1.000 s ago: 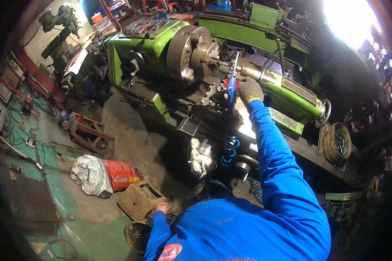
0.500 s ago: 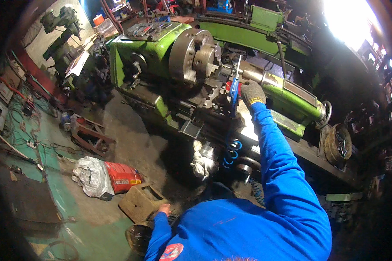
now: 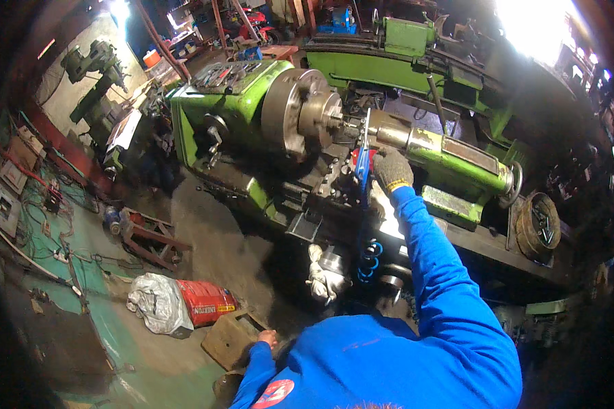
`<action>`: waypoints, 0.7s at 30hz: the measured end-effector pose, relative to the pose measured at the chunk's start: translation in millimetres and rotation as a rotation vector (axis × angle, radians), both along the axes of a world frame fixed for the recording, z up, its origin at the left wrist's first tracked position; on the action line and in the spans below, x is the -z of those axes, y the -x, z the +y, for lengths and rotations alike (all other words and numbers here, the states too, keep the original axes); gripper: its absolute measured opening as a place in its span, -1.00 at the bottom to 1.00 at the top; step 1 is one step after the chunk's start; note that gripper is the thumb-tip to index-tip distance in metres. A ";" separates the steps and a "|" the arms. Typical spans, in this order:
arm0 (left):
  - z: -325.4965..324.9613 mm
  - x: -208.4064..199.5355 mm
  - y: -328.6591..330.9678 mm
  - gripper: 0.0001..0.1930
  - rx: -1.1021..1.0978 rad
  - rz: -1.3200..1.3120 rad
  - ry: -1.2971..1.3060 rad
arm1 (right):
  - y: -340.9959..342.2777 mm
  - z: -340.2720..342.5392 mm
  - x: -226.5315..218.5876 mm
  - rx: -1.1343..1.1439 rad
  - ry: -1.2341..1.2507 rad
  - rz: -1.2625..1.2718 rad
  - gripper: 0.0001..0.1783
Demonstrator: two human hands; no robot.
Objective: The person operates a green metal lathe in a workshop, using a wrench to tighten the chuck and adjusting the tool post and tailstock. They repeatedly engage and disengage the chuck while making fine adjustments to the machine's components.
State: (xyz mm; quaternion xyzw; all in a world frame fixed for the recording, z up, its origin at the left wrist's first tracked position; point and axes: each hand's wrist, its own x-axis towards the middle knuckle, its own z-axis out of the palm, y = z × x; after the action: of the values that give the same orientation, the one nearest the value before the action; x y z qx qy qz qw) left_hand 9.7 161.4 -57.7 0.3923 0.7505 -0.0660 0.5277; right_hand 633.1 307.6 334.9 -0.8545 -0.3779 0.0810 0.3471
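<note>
My right hand [image 3: 393, 170], in a grey knit glove with a yellow cuff, is closed around a blue air blow gun [image 3: 363, 167]. Its long thin nozzle points up and away, in front of the lathe's tailstock [image 3: 391, 129]. A coiled blue hose [image 3: 369, 263] hangs below the gun. To the left of the nozzle is the big steel chuck [image 3: 284, 109] of the green lathe [image 3: 187, 112]. Bare and low at my left side, my left hand [image 3: 269, 339] has curled fingers beside a worn tan box [image 3: 228, 339]; what it holds, if anything, is too small to make out.
A white cloth [image 3: 316, 274] is tied near the lathe's front handwheels. Left on the floor lie a red-and-silver sack [image 3: 208, 302] and a rusty metal frame [image 3: 153, 238]. A round tub [image 3: 537, 228] stands by the tailstock's end. Tools rest on the headstock; another green machine [image 3: 361, 68] stands behind.
The whole view has shifted slightly. My right hand still grips the blow gun by the tailstock, and my left hand stays beside the box. The chuck's jaws appear at a different angle.
</note>
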 end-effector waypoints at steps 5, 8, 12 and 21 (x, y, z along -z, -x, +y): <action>41.2 2.5 -10.2 -0.71 -0.003 -0.067 -0.033 | -3.3 -4.4 6.5 -0.007 -0.031 0.017 -0.59; 63.4 14.7 3.6 -0.64 -0.104 -0.079 -0.076 | -3.0 -3.8 9.3 -0.037 -0.063 0.040 -0.60; 92.7 -7.6 -43.6 -0.60 0.070 -0.041 -0.091 | -7.1 -6.9 17.0 -0.030 -0.077 0.025 -0.62; 146.9 4.8 -52.6 -0.64 0.146 -0.140 -0.409 | 3.1 -5.7 13.3 0.005 -0.101 0.057 -0.64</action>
State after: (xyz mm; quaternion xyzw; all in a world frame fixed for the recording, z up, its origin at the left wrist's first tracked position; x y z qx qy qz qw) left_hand 62.3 308.3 -62.6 0.5483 0.6793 0.0769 0.4817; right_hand 630.0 301.9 321.6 -0.8341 -0.3695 0.0855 0.4005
